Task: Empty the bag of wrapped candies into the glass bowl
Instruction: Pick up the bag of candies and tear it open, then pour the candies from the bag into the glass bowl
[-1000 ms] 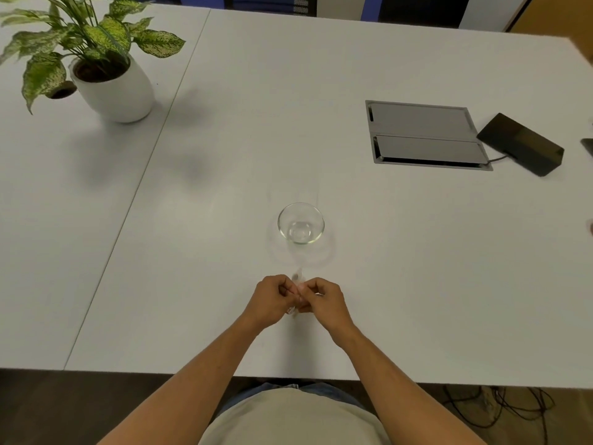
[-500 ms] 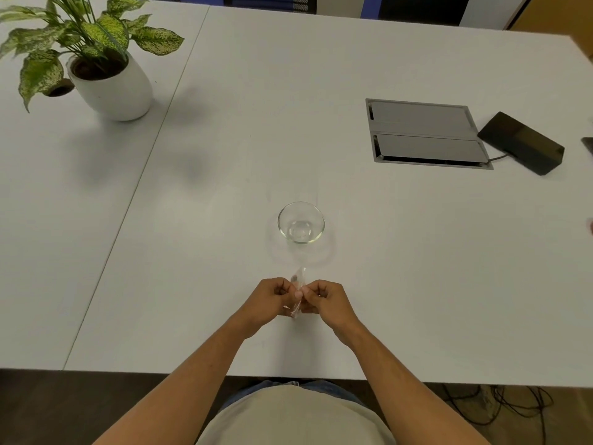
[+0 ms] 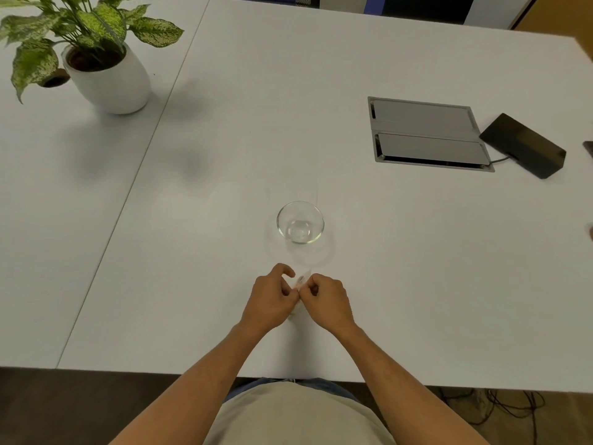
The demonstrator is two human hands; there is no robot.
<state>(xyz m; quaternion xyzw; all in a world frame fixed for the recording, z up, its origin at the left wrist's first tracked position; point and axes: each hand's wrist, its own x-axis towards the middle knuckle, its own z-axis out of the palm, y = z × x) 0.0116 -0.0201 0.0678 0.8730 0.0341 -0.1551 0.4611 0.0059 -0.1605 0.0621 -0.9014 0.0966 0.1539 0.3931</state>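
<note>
While the bowl (image 3: 300,222) sits empty on the table (image 3: 417,252) just beyond them, both hands, left (image 3: 271,298) and right (image 3: 327,300), pinch a small clear bag (image 3: 300,282) between closed fingertips, knuckles nearly touching.

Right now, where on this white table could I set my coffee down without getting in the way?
Bare stretches lie between the potted plant in its white pot and the clear glass bowl, and right of the bowl, below the grey hatch. Avoid the strip between the bowl and both hands pinching the small clear bag.
</note>
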